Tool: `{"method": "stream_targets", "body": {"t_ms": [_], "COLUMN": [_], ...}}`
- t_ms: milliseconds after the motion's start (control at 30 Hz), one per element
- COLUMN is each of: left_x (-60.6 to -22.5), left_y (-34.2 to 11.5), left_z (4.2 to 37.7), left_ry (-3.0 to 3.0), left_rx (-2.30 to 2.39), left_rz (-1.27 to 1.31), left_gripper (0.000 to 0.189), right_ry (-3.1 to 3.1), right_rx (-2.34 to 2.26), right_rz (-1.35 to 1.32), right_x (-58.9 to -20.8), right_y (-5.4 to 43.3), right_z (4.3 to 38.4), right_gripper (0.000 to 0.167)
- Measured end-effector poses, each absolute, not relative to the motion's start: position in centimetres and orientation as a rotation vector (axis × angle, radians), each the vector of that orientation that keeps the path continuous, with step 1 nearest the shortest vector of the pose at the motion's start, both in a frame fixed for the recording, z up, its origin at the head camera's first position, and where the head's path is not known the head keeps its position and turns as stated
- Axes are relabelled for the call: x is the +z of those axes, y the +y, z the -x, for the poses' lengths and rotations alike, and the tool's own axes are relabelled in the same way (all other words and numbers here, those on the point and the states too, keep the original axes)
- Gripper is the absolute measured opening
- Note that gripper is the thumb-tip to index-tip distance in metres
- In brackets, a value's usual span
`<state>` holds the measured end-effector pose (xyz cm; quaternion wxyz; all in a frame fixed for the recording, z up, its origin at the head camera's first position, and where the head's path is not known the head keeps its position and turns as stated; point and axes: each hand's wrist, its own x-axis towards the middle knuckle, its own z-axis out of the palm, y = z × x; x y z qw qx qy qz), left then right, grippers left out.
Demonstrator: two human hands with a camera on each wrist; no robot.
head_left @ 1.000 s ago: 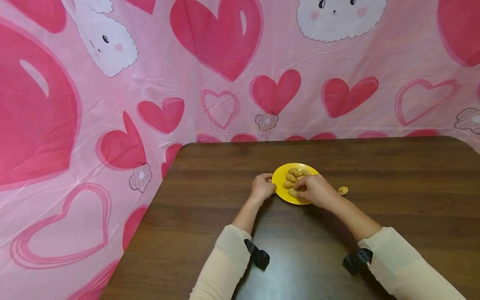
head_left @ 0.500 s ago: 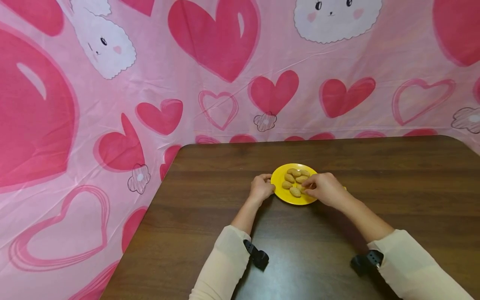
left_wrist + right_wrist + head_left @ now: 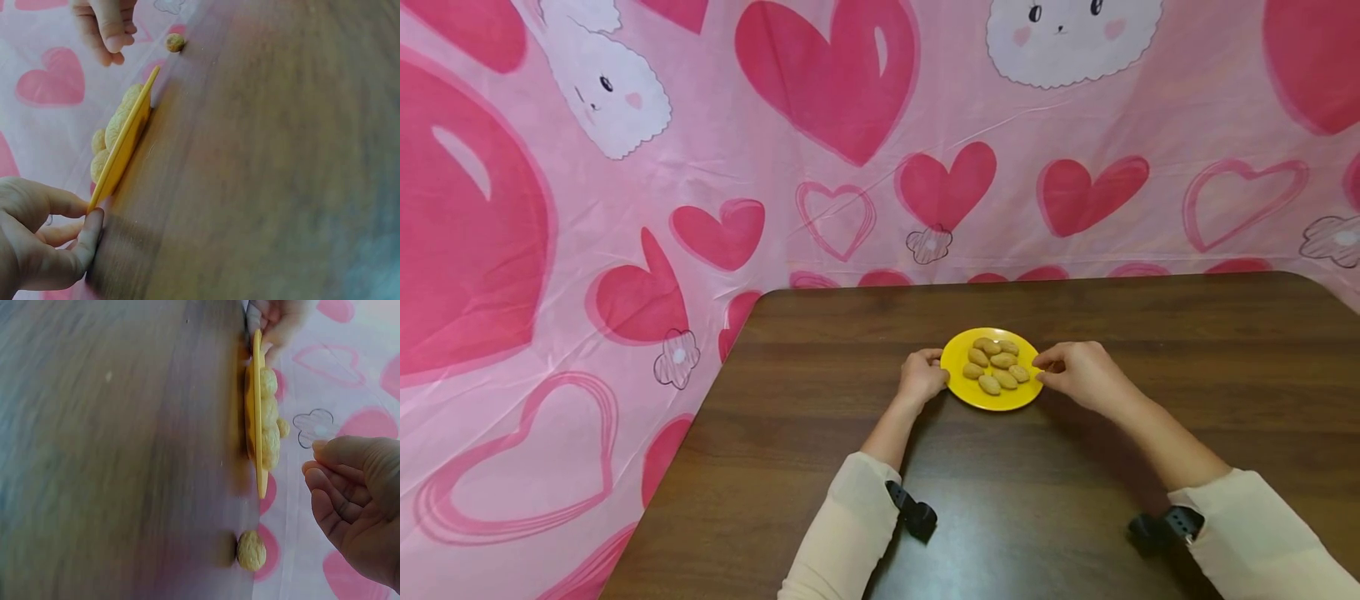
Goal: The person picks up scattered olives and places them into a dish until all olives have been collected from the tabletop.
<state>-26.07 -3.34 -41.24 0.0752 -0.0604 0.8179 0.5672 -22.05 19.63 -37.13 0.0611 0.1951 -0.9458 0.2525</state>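
Observation:
Several tan, wrinkled walnuts in shell [image 3: 1004, 361] lie together on a yellow plate [image 3: 952, 385] on the table. My left hand [image 3: 922, 377] pinches the plate's left rim between thumb and fingers, seen close up in the left wrist view. Just above the plate's right rim, my right hand [image 3: 1088, 379] hovers with thumb and forefinger close together and the other fingers loosely bent, holding nothing. A single loose walnut [image 3: 251, 551] rests on the table to the right of the plate. In the head view my right hand hides that walnut.
A dark wooden table [image 3: 850, 333] carries everything. Behind it and at the left hangs a pink cloth [image 3: 722, 125] with hearts and white animal faces. Black wrist cameras sit on both cream sleeves [image 3: 842, 533].
My right hand has drawn back to the right, from over the walnuts to the plate's right rim, leaving a walnut on the plate. The left hand keeps its hold on the plate.

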Motion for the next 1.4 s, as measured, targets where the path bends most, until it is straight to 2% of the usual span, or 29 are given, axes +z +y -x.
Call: {"method": "stream_targets", "body": {"t_ms": [767,1400], "left_x": [-41.2,-41.3], "left_y": [-3.4,-3.3], "left_z": [26.0,26.2], "left_ry": [2.489,2.472], "left_rx": [1.674,1.685], "left_rz": [0.188,0.195], "left_gripper": [0.042,0.046], "right_ry": [-2.899,-3.034], "right_rx": [0.767,0.741], "right_rz": [-0.489,-0.447], "right_x": [-36.6,-38.3], "right_y": [23.6,25.4], "right_z": [21.0,22.5], "right_gripper": [0.021,0.025]}}
